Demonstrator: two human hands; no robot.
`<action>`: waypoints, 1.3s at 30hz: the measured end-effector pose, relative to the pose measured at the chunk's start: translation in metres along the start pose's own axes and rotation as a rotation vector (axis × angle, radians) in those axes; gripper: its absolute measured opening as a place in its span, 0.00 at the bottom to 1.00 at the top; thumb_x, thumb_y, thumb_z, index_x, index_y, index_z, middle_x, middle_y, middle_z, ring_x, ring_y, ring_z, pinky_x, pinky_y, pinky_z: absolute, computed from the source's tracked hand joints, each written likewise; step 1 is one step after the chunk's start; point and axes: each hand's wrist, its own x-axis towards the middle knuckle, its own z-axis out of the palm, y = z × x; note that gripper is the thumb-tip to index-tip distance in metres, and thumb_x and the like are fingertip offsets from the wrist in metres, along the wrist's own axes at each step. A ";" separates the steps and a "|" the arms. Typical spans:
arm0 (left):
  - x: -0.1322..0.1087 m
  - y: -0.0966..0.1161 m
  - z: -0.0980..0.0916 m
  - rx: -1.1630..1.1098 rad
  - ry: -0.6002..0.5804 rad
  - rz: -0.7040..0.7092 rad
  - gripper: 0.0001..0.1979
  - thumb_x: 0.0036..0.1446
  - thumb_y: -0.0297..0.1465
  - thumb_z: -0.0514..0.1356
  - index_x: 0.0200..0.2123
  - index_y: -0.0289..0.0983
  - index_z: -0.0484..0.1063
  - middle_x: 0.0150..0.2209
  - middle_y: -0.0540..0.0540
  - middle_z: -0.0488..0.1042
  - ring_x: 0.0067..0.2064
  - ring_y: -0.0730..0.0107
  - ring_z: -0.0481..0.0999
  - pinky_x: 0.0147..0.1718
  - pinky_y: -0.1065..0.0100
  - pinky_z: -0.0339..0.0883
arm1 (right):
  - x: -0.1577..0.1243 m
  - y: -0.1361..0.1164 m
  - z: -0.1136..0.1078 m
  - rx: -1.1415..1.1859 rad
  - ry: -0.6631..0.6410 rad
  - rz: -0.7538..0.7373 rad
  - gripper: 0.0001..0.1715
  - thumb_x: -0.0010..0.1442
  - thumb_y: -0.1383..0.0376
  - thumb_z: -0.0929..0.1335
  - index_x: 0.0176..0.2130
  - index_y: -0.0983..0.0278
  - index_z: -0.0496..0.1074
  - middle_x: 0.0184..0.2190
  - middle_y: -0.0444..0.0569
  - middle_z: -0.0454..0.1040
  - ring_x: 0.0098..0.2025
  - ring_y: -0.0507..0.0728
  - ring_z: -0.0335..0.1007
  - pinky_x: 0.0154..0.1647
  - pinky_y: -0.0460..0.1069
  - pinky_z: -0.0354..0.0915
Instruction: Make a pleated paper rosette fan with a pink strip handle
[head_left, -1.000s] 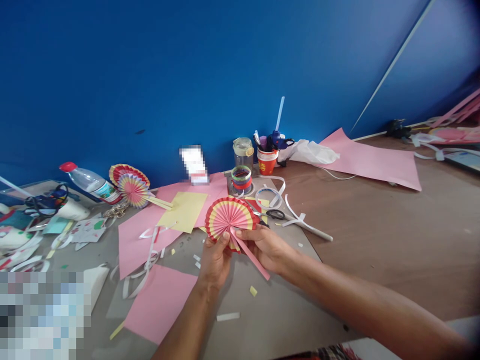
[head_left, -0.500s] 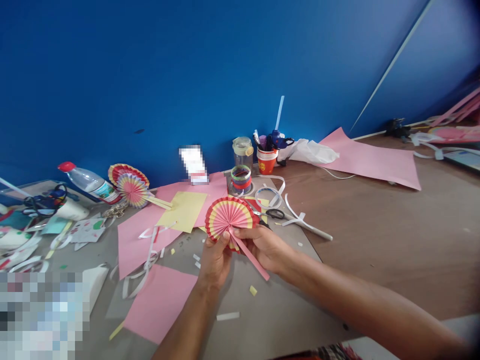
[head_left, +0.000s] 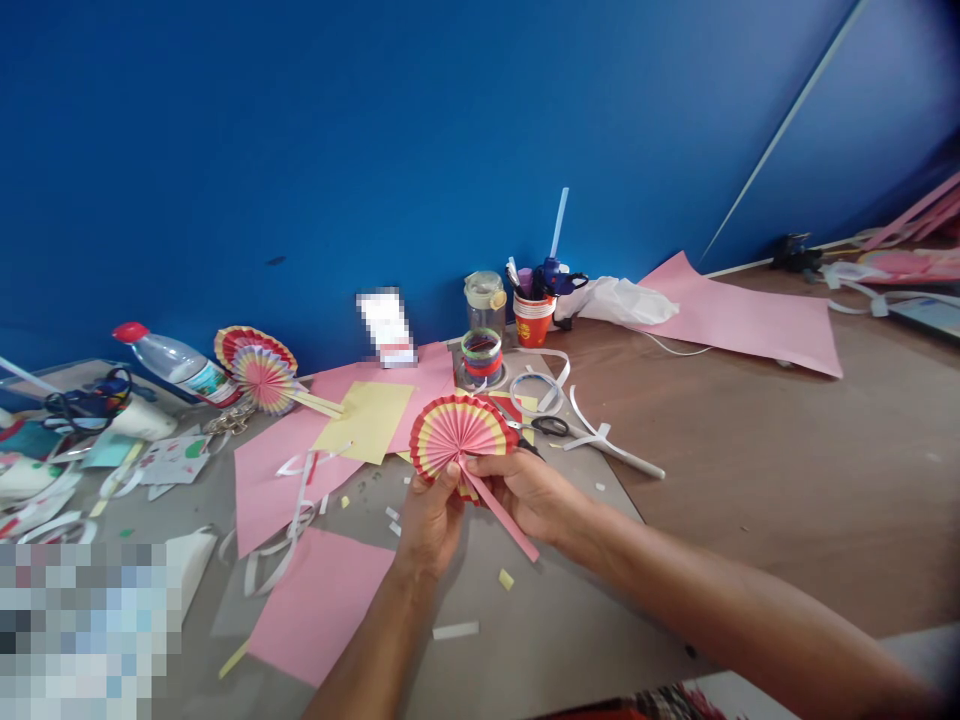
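A round pleated paper fan (head_left: 459,430), pink in the middle with yellow and red bands at its rim, is held between both hands above the grey mat. My left hand (head_left: 433,515) grips its lower left edge, thumb pressed near the centre. On the lower right, my right hand (head_left: 525,490) pinches the fan close to its centre. From there a pink paper strip (head_left: 510,525) slants down to the right, under the right hand's fingers. The fingertips behind the fan are hidden. Just beyond the right hand lie black-handled scissors (head_left: 551,426).
Pink sheets (head_left: 322,600) and a yellow sheet (head_left: 367,420) lie left of the hands. Behind stand tape rolls (head_left: 482,360), a jar (head_left: 486,292) and a red cup of tools (head_left: 534,322). Another fan (head_left: 262,375) rests beside a bottle (head_left: 176,362) at left. Paper scraps are scattered about.
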 end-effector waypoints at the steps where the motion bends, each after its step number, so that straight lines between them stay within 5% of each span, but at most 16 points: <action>1: 0.000 0.000 0.000 -0.001 -0.002 0.001 0.09 0.43 0.30 0.71 0.29 0.36 0.76 0.30 0.49 0.78 0.31 0.72 0.75 0.31 0.72 0.68 | 0.000 0.000 0.000 0.002 -0.008 -0.006 0.08 0.39 0.73 0.74 0.24 0.68 0.72 0.21 0.46 0.74 0.27 0.52 0.69 0.33 0.47 0.65; 17: 0.002 0.003 -0.003 0.019 0.026 -0.001 0.09 0.47 0.32 0.68 0.32 0.35 0.76 0.31 0.48 0.78 0.33 0.69 0.77 0.35 0.67 0.70 | 0.000 -0.001 -0.007 -0.072 -0.184 -0.116 0.17 0.35 0.67 0.78 0.27 0.68 0.72 0.22 0.43 0.73 0.25 0.50 0.66 0.32 0.47 0.63; 39: 0.000 0.003 0.000 -0.024 0.017 0.035 0.09 0.43 0.30 0.71 0.30 0.37 0.77 0.31 0.49 0.79 0.34 0.70 0.77 0.34 0.70 0.69 | -0.006 -0.005 0.008 -0.085 -0.099 -0.144 0.20 0.33 0.66 0.79 0.28 0.68 0.74 0.23 0.46 0.76 0.28 0.54 0.71 0.37 0.49 0.66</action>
